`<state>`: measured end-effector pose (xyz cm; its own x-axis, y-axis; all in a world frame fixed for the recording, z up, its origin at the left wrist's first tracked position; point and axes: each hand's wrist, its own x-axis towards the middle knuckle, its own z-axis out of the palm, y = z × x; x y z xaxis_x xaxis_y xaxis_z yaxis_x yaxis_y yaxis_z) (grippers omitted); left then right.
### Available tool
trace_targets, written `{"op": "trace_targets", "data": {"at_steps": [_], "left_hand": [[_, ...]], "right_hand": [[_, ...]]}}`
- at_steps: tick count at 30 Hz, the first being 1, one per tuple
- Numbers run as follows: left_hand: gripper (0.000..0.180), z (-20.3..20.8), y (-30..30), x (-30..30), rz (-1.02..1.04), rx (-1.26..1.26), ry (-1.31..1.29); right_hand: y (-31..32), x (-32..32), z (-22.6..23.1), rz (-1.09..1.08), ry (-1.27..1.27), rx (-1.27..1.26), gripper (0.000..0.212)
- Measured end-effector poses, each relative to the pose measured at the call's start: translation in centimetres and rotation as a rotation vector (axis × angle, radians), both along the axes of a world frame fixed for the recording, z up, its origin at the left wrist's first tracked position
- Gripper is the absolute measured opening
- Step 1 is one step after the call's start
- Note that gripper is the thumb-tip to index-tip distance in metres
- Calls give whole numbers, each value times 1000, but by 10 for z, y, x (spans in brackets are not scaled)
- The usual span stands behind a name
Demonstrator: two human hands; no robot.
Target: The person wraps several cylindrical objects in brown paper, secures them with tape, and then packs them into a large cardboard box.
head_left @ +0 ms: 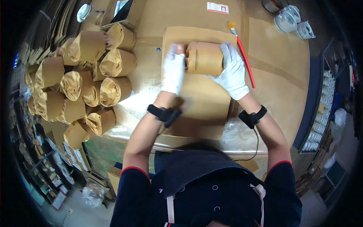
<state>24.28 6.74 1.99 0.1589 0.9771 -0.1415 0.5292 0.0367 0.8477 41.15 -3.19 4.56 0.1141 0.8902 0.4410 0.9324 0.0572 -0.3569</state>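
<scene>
Your left hand (174, 70), in a white glove with bare skin showing at the fingertips, is at the left end of a paper bundle (206, 58); it is blurred, and you cannot tell from here whether its fingers grip or only press the folded end. Your right hand (232, 70), gloved in white too, cups the bundle's other end, its fingers along the far part and its thumb toward you, so it is grasping the bundle. The bundle lies on its side between your two hands, on a brown paper sheet (206, 102) that spreads out toward you from under them.

Just right of your right hand lies a brush (245, 60) with a red handle, its bristles pointing away from you. Farther out, beyond that hand and to its right, stand pale metal parts (286, 21). Well to the left of your left hand, more wrapped bundles (89, 45) are heaped together. A wooden box (132, 15) sits beyond that hand, to its left.
</scene>
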Motion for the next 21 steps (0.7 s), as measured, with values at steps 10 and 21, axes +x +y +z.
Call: {"op": "trace_targets", "data": {"at_steps": [10, 21], "left_hand": [[70, 6, -38, 26, 96, -59, -516], [71, 29, -54, -70, 232, -468, -977]], "right_hand": [[14, 42, -8, -95, 105, -500, 41], [-11, -131, 48, 144, 53, -161, 45]]}}
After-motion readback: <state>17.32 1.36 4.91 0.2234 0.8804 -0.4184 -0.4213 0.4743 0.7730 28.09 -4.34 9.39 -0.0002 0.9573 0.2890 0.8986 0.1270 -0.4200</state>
